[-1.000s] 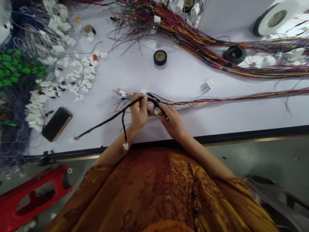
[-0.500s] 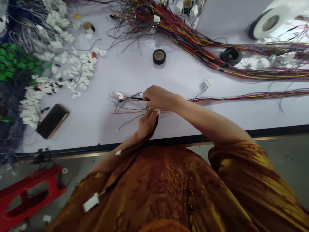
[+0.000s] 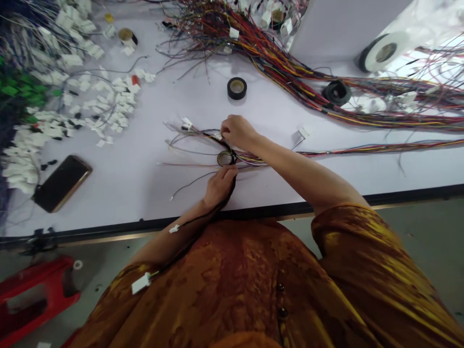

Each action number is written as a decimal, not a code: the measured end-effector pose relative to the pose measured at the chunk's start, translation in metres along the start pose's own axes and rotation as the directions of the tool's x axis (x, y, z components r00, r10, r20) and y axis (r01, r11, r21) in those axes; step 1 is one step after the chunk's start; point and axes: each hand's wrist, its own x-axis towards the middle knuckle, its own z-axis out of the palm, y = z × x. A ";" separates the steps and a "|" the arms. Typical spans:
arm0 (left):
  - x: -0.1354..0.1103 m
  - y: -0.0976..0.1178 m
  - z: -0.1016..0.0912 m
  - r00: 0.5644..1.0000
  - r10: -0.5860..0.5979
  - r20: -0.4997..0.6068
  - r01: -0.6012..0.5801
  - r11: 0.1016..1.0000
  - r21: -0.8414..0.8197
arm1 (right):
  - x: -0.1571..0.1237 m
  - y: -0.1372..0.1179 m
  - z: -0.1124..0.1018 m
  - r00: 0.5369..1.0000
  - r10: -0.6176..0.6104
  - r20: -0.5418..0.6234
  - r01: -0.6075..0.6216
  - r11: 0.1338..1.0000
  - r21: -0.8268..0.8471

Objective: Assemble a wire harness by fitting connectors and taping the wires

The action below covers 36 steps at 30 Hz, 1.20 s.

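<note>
Pinching a thin bundle of multicoloured insulated wires [image 3: 213, 137] in a closed grip, the right hand [image 3: 237, 131] sits over the pale lavender tabletop [image 3: 152, 193]. Just below that grip, a small black tape roll with a tan core [image 3: 224, 158] lies among the wires, close above the left hand [image 3: 220, 187]. That hand's grip is closed around a black wrapped cable [image 3: 232, 189], which runs down the forearm to a white plastic connector [image 3: 140, 283] resting on a rust-orange patterned garment [image 3: 224, 285].
</note>
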 end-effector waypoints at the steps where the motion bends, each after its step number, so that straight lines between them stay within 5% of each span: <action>1: 0.000 0.000 0.000 1.000 0.003 0.002 -0.004 1.000 0.008 | -0.003 0.000 -0.004 1.000 0.017 -0.023 -0.016 1.000 0.011; 4: 0.001 -0.001 0.002 1.000 0.029 0.002 -0.029 0.999 0.027 | -0.019 -0.018 -0.015 0.997 -0.075 -0.004 0.075 0.996 0.041; 8: 0.001 0.000 0.003 1.000 0.004 -0.021 -0.004 1.000 0.011 | -0.030 -0.044 -0.014 0.967 -0.096 0.234 0.127 0.985 -0.120; 13: 0.000 0.001 -0.001 0.999 -0.036 0.029 0.036 0.999 -0.021 | -0.011 -0.019 0.004 0.995 -0.059 0.084 0.067 0.993 -0.098; 17: 0.001 -0.001 -0.002 0.996 -0.028 0.079 0.029 1.000 -0.010 | -0.015 -0.009 -0.001 1.000 0.006 0.022 -0.004 0.998 -0.058; 21: 0.002 -0.002 -0.002 0.993 -0.014 0.113 0.011 1.000 0.023 | -0.030 -0.036 -0.012 0.968 -0.135 0.210 0.165 0.978 -0.131; 25: 0.002 -0.002 -0.005 0.992 -0.071 0.102 0.069 0.997 0.024 | -0.028 -0.052 -0.012 0.939 -0.085 0.333 0.194 0.931 -0.310; 29: 0.008 -0.003 -0.012 0.994 -0.084 -0.063 0.077 0.991 -0.110 | -0.025 -0.035 -0.018 0.969 -0.208 0.136 0.218 0.974 -0.059; 32: 0.023 -0.004 -0.018 0.964 -0.153 -0.219 0.073 0.939 -0.337 | -0.040 -0.010 -0.027 0.994 -0.092 -0.051 0.102 0.966 0.238; 36: 0.052 -0.011 -0.021 0.916 -0.402 -0.008 0.269 0.627 -0.732 | -0.073 0.018 -0.024 0.992 0.057 -0.111 0.007 0.863 0.506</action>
